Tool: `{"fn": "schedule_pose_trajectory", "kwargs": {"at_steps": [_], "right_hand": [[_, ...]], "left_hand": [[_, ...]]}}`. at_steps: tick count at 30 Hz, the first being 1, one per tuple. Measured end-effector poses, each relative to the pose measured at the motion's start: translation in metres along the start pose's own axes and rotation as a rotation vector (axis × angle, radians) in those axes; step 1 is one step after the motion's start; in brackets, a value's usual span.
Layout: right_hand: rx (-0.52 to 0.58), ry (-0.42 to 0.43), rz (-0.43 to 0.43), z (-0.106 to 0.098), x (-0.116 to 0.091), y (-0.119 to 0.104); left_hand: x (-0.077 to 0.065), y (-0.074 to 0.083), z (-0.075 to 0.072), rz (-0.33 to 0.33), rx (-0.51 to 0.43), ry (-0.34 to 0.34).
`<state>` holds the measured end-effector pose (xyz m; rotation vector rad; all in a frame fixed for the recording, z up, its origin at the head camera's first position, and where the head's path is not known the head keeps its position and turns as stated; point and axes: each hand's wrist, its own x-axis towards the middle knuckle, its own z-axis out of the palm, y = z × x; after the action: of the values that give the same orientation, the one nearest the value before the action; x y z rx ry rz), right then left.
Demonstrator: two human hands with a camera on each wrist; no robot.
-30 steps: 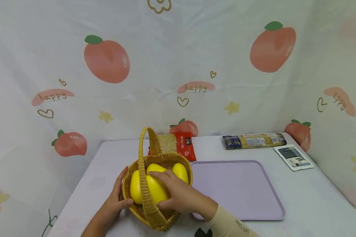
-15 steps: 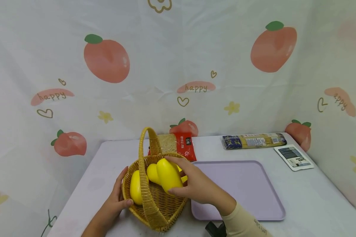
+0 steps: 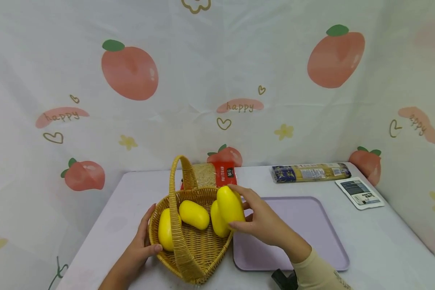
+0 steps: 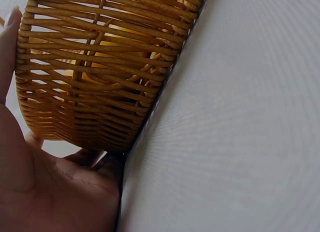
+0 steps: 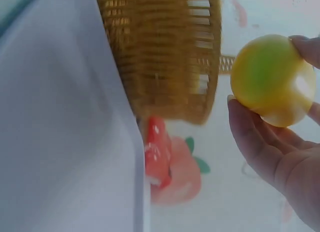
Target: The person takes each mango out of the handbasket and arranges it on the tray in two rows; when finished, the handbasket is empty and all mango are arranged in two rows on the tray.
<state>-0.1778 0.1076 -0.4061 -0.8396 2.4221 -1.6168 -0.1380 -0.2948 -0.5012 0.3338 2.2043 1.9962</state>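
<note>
A yellow mango (image 3: 230, 206) is gripped between the thumb and fingers of my right hand (image 3: 262, 221), raised at the right rim of a wicker basket (image 3: 203, 251). In the right wrist view the held mango (image 5: 270, 77) shows a greenish patch and is up beside the basket's wall (image 5: 160, 62). Three more mangoes lie inside: one at the left (image 3: 164, 230), one in the middle (image 3: 194, 214), and one partly hidden behind the held mango (image 3: 217, 219). My left hand (image 3: 139, 247) holds the basket's left side, thumb at the rim and fingers around the outside.
A lilac tray (image 3: 293, 241) lies right of the basket. Behind the basket is a red-and-clear food bag (image 3: 222, 175). A long pack of noodles (image 3: 311, 172) and a white pouch (image 3: 360, 193) lie at the back right. The basket's tall handle (image 3: 179, 237) arches over its opening.
My right hand has lifted a mango out from among the others and carried it up and right to the basket's rim. The left hand stays on the basket.
</note>
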Motion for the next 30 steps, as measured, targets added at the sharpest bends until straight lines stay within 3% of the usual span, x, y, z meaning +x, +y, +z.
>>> {"fn": "schedule_pose_trajectory", "kwargs": {"at_steps": [9, 19, 30], "right_hand": [[-0.061, 0.128, 0.057, -0.027, -0.002, 0.017], [-0.093, 0.186, 0.148, -0.043, 0.002, 0.037], [-0.15, 0.149, 0.233, -0.056, 0.001, 0.06]], "left_hand": [[0.002, 0.002, 0.001, -0.009, -0.003, 0.001], [0.001, 0.001, 0.001, -0.008, 0.012, 0.013], [0.001, 0.001, 0.001, 0.002, -0.004, 0.008]]}}
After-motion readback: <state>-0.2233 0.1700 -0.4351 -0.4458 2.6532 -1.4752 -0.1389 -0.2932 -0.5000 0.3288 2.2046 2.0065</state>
